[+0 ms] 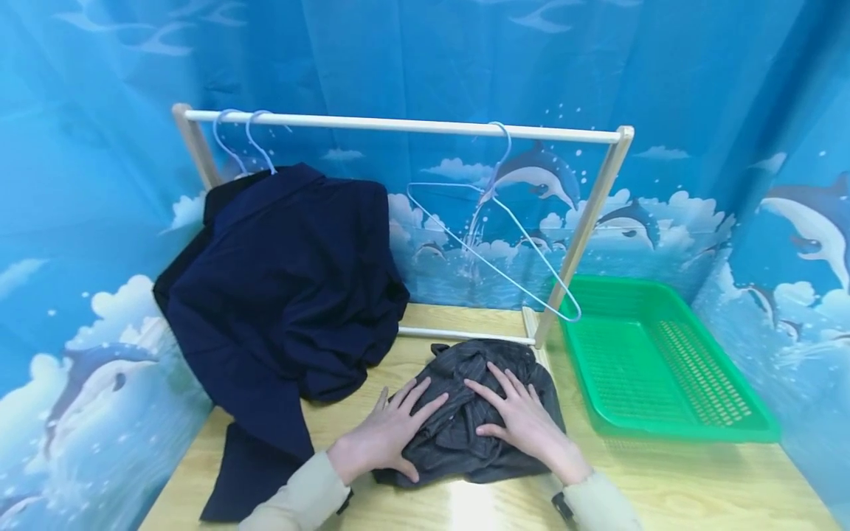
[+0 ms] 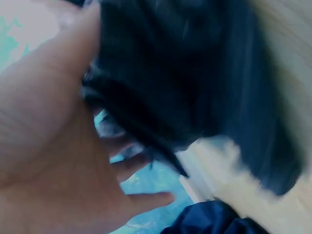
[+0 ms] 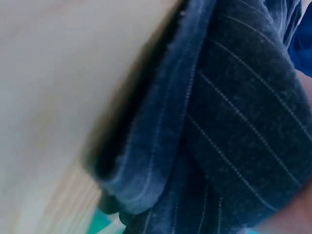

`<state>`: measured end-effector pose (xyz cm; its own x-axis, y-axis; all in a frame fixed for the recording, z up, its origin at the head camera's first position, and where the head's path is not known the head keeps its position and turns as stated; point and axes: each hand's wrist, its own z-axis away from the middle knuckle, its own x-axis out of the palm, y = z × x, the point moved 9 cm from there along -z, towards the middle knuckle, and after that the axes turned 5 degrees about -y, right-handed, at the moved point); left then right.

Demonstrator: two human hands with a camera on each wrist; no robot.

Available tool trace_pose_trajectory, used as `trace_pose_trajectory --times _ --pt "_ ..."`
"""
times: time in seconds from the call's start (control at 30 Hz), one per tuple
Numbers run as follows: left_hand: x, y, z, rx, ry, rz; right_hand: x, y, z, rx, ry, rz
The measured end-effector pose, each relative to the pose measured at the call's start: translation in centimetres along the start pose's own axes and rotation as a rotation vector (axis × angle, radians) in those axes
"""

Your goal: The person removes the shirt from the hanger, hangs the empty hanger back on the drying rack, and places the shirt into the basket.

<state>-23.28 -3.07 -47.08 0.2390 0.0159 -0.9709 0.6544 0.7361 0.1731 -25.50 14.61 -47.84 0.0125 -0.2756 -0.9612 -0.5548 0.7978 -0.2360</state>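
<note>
A dark grey pinstriped garment (image 1: 465,428) lies crumpled on the wooden table, its folds bunched in the middle. My left hand (image 1: 392,431) rests on its left side, fingers spread. On the right side lies my right hand (image 1: 521,424), its fingers also spread over the cloth. The left wrist view shows the garment (image 2: 185,73) blurred beside the left hand (image 2: 58,146). Close up in the right wrist view, thin pale stripes and a stitched edge run along the garment (image 3: 239,112); little of the right hand shows there.
Behind the garment stands a rack with a white rail (image 1: 398,124). Dark navy clothing (image 1: 285,280) hangs at its left, one piece reaching the table. A bare light-blue hanger (image 1: 494,195) hangs toward the right. A green plastic basket (image 1: 677,430) stands at the right.
</note>
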Motion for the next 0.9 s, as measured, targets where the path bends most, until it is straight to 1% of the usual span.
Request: trace_pose_trajectory --times 0.1,0.17,0.27,0.33,0.4,0.47,0.57,0.6,0.67,0.7,0.77,0.8,0.83,0.9 --pt "-0.2 -0.7 -1.3 -0.024 0.067 -0.084 0.1 0.4 -0.8 -0.002 0.025 -0.004" --pt "-0.5 -1.2 -2.2 -0.041 0.102 -0.120 0.1 0.5 -1.3 0.005 0.019 -0.032" --pt "-1.3 -1.9 -3.6 -0.052 0.145 -0.143 0.2 0.6 -1.7 0.033 -0.024 -0.058" --pt "-1.8 -2.3 -4.3 -0.055 0.157 -0.148 0.2 0.6 -1.9 0.066 -0.064 -0.077" --pt "-2.1 -2.8 -4.8 -0.070 0.133 -0.134 0.3 0.6 -2.0 0.082 -0.084 -0.072" --pt "-2.1 -3.0 -5.0 -0.093 0.071 -0.105 0.4 0.6 -2.0 0.092 -0.095 -0.077" --pt "-2.2 -2.7 -4.9 -0.109 -0.033 -0.010 0.6 0.5 -1.9 0.107 -0.104 -0.086" --pt "-2.4 -2.4 -4.9 -0.102 -0.048 0.027 0.6 0.5 -1.9 0.111 -0.099 -0.085" --pt "-3.0 -1.6 -5.0 -0.081 -0.032 0.089 0.6 0.6 -1.8 0.126 -0.096 -0.078" --pt "-3.4 -1.2 -5.1 -0.070 -0.008 0.111 0.6 0.6 -1.8 0.131 -0.093 -0.072" --pt "-4.0 -0.7 -5.6 -0.064 0.034 0.124 0.6 0.6 -1.8 0.135 -0.083 -0.064" --pt "-3.9 -0.6 -5.9 -0.076 0.036 0.111 0.6 0.5 -1.8 0.135 -0.081 -0.067" --pt "-3.6 -0.6 -6.2 -0.095 0.024 0.090 0.7 0.5 -1.8 0.139 -0.089 -0.074" --pt "-2.6 -0.8 -7.0 -0.145 -0.033 0.053 0.8 0.5 -1.8 0.134 -0.099 -0.091"
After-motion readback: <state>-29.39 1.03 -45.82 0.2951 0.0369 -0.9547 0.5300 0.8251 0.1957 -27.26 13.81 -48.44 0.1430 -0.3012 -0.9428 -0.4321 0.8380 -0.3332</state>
